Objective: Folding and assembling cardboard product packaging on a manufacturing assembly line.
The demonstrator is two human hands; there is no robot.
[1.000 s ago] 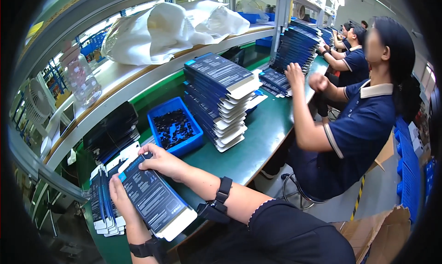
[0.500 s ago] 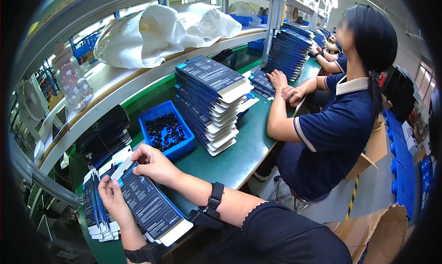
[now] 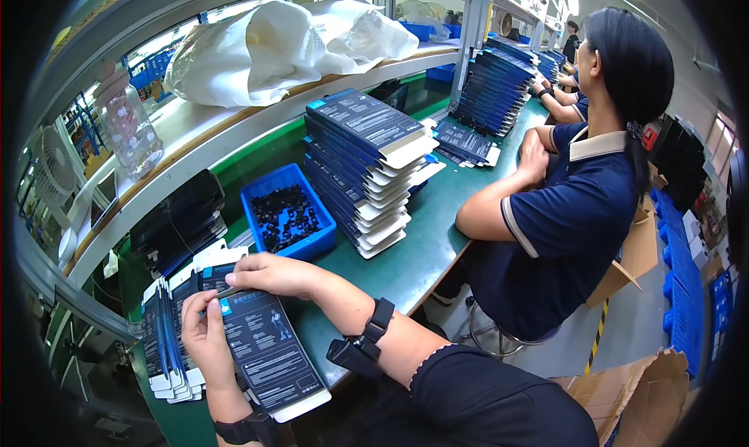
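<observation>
A dark printed flat carton (image 3: 269, 349) with a light-blue corner and a white end flap lies at the table's near edge. My left hand (image 3: 207, 338) is closed at its upper left corner, thumb and fingertips pinching there. Just above the carton's top edge, my right hand (image 3: 277, 275) has thumb and fingers pressed together; whether anything small is between them is hidden. Another dark carton (image 3: 218, 276) shows behind the fingertips. To the left of my left hand stands a row of similar cartons (image 3: 160, 338) with white flaps.
A blue bin (image 3: 328, 240) holds many small black parts (image 3: 285, 217). Beside it rises a tall stack of cartons (image 3: 363, 127). A co-worker (image 3: 577, 174) sits to the right with folded arms. A shelf (image 3: 187, 147) carrying white plastic bags (image 3: 246, 53) crosses behind.
The white top flap seen earlier on the carton no longer shows. My right hand has shifted slightly right and down, off the carton's face. The co-worker's hands have drawn back from the cartons.
</observation>
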